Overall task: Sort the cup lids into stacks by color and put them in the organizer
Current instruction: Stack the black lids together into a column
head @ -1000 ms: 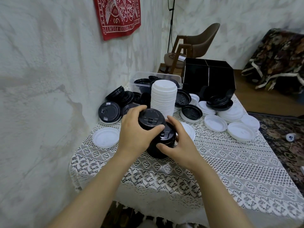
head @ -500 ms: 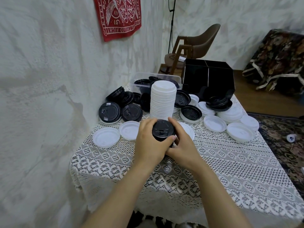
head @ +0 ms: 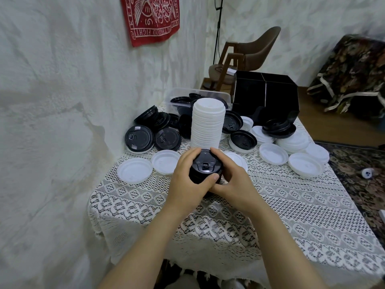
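Fingers point(head: 190, 155) of the left hand point(head: 185, 180) curl round one side of the black lid stack point(head: 205, 166). The right hand point(head: 235, 182) curls round the other side, with both thumbs in front. I think the hands squeeze so the lids line up and do not slide. The stack stands straight on the table point(head: 291, 205), nearer its left edge. Its long way goes up, and the lid tops face up. It is just in front of the tall white lid stack point(head: 208, 124). The black organizer point(head: 264, 94) waits at the far edge.
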